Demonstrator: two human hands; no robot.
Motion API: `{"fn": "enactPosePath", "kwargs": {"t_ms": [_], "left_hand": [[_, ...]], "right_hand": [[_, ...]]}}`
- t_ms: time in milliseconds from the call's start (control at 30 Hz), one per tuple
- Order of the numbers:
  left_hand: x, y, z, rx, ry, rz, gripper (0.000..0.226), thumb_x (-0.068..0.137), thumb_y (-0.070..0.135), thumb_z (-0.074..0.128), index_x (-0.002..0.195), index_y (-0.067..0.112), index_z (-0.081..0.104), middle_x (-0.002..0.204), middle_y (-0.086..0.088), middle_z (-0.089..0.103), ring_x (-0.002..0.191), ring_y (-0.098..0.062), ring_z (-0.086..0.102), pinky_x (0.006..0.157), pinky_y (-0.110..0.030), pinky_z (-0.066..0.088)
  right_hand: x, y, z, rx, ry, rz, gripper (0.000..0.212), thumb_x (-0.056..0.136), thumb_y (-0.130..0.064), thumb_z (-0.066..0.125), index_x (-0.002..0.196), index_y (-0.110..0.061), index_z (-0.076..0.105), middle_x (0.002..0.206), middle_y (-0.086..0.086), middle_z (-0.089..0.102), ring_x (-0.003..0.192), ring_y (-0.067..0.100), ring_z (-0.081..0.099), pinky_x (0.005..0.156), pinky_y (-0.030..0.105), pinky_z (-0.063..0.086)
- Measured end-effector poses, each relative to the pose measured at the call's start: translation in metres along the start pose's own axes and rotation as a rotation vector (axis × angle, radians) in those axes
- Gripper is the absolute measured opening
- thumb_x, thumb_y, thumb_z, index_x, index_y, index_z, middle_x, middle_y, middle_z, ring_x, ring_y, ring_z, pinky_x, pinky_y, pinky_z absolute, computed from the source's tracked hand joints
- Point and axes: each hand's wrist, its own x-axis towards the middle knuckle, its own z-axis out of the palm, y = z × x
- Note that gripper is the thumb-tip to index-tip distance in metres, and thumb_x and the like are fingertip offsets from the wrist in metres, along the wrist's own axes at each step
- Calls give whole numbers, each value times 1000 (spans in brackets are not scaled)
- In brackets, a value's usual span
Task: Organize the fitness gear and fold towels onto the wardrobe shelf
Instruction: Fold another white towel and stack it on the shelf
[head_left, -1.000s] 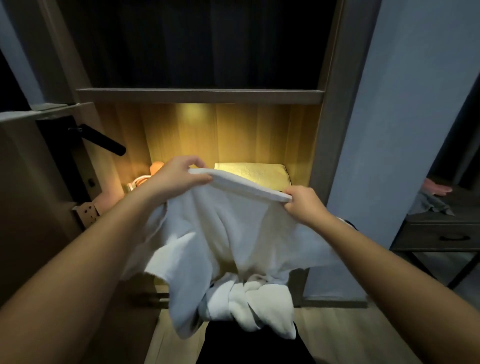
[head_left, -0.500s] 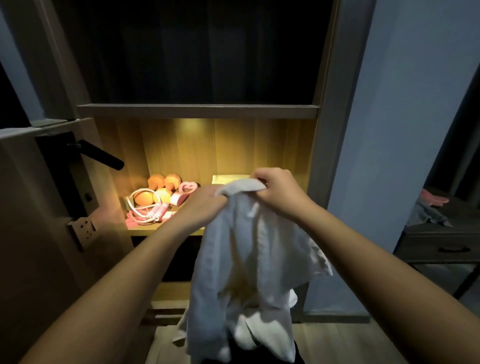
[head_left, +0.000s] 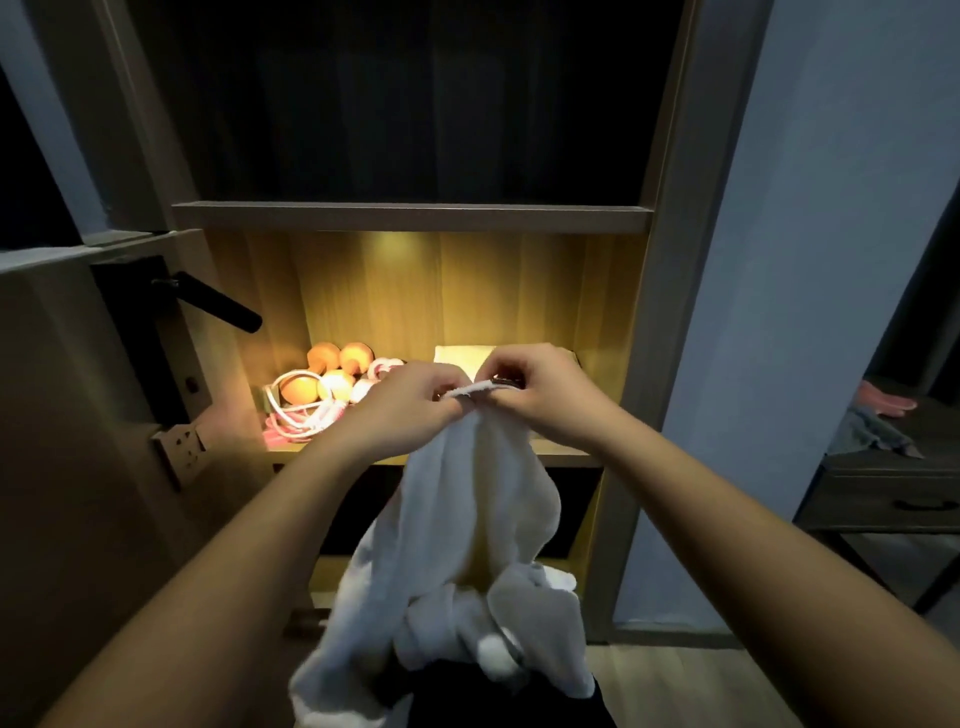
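1. Wardrobe (head_left: 670, 260): open-fronted. The upper compartment is dark; the compartment below it is lit from above.
2. Door (head_left: 78, 415): stands at the left edge of the view, with a black lever handle (head_left: 218, 306) pointing toward the wardrobe.
3. White towel (head_left: 478, 519): hangs in front of the wardrobe, below the level of the lit shelf (head_left: 566, 460). One second ago its top edge was stretched wide between the hands. The edge is now gathered to one point, and the cloth falls as a narrow, bunched column.
4. Left hand (head_left: 410, 410) and right hand (head_left: 545, 395): both are closed, each pinching the top edge of the white towel. The hands were well apart one second ago; they are now just beside each other in front of the lit shelf.
5. Folded towel (head_left: 462, 353): lies at the back of the lit shelf, partly hidden behind the hands.
6. Fitness gear: orange dumbbells (head_left: 337, 358) and a coiled jump rope (head_left: 296, 415) lie on the left part of the lit shelf. The spread towel covered most of them one second ago; they are now in view.
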Motion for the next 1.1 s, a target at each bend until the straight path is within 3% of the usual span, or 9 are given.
{"fn": "enactPosePath", "kwargs": {"t_ms": [167, 233, 333, 500, 667, 767, 900, 1000, 1100], "left_hand": [[-9, -9, -16, -142, 134, -85, 29, 82, 37, 46, 84, 17, 67, 70, 11, 59, 74, -7, 54, 66, -23, 39], [-13, -10, -19, 3, 40, -107, 34, 74, 44, 47, 90, 20, 65, 80, 10, 59, 79, -9, 56, 67, -25, 41], [-13, -6, -9, 56, -63, -32, 27, 81, 48, 57, 98, 29, 65, 91, 11, 63, 86, -9, 59, 73, -30, 46], [-8, 3, 1, -272, 230, -57, 25, 91, 23, 43, 86, 19, 68, 82, 0, 65, 79, -17, 58, 72, -33, 43], [-12, 3, -25, -367, 552, -179, 31, 102, 30, 41, 76, 18, 51, 65, -5, 42, 57, -12, 41, 57, -26, 32], [-17, -12, -42, -238, 677, -248, 29, 98, 31, 42, 81, 10, 52, 70, -7, 40, 63, -18, 40, 61, -33, 32], [-26, -31, -31, 190, 413, -403, 12, 87, 26, 59, 99, 25, 62, 85, 5, 57, 81, -20, 55, 71, -34, 46], [-28, -34, -10, 123, 75, -290, 41, 71, 43, 64, 112, 35, 65, 116, 10, 63, 108, -12, 57, 90, -30, 46], [-26, -22, 7, 41, -101, -156, 51, 69, 57, 64, 113, 31, 67, 117, 15, 65, 106, -5, 57, 91, -30, 45]], "right_hand": [[-18, 33, 9, 204, -87, 206, 12, 88, -19, 68, 77, -18, 69, 73, -6, 63, 67, 5, 57, 59, 28, 48], [-20, 34, 15, 360, -23, 238, 13, 90, -13, 66, 79, -18, 71, 77, -7, 66, 73, 5, 59, 60, 19, 46], [-10, 20, 18, 394, 36, 166, 15, 90, -2, 59, 91, -8, 73, 85, 0, 68, 81, 8, 60, 66, 20, 48], [-6, 18, 32, 490, 5, 165, 21, 96, -22, 58, 88, -5, 68, 80, 6, 63, 73, 11, 55, 67, 25, 42], [-30, 69, 74, 237, -427, 336, 25, 91, -31, 65, 101, -8, 70, 98, 10, 71, 88, 23, 68, 82, 37, 54], [-45, 96, 96, 155, -332, 364, 23, 95, -25, 59, 75, -14, 61, 75, 0, 59, 69, 14, 54, 72, 37, 44], [-33, 77, 77, 221, -90, 306, 33, 100, -28, 48, 70, -15, 52, 68, -3, 51, 64, 12, 46, 64, 32, 37], [-20, 43, 64, 191, -90, 178, 29, 101, -17, 43, 74, -15, 53, 71, -5, 50, 65, 6, 44, 63, 27, 34], [-12, 24, 54, 228, -51, 131, 27, 99, -11, 42, 77, -9, 58, 72, -2, 52, 65, 8, 44, 62, 28, 34]]}}
